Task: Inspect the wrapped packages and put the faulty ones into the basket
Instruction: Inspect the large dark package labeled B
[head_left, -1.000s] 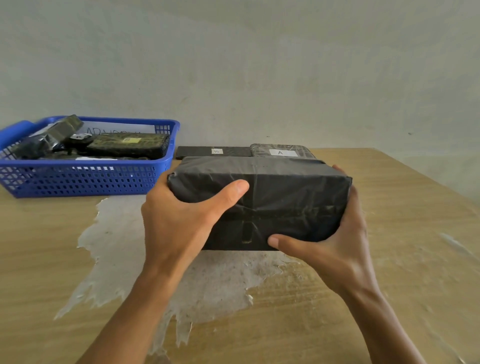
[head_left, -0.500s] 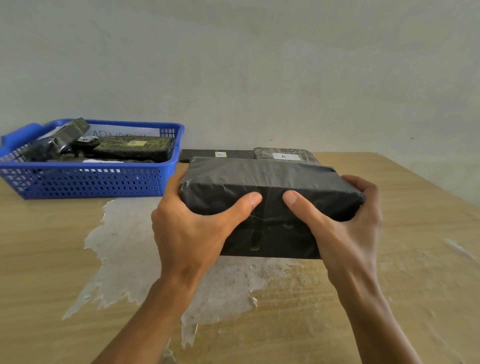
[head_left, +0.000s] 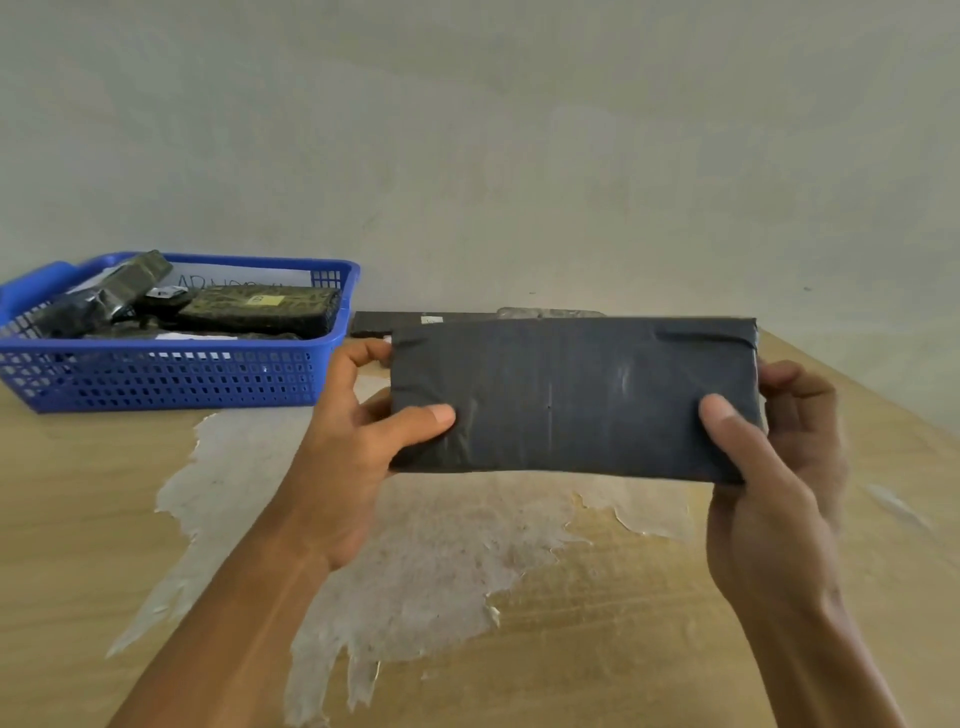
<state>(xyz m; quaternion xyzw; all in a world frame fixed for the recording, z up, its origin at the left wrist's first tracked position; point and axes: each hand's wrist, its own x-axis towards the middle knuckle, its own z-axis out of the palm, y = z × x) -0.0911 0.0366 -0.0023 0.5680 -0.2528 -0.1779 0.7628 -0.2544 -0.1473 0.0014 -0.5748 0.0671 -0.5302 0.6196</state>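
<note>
Closest in, two bare forearms reach up over the wooden table (head_left: 78, 519), where a big pale patch (head_left: 415, 545) of peeled surface spreads out under the action. The left hand (head_left: 358, 452) clamps the left end of the black wrapped package (head_left: 571, 400), thumb pressed on the near face, fingers curled round behind the edge. The right hand (head_left: 769, 467) grips the right end the same way, thumb on the front, fingers wrapped behind. The package is up in the air, clear of the table, its broad face turned toward the camera, with creases at the top corners. Beyond it, just poking over its top edge, two flat dark packages (head_left: 415, 323) lie on the table by the wall. Off to the left sits the blue basket (head_left: 171, 374), several wrapped packages already piled inside.
</note>
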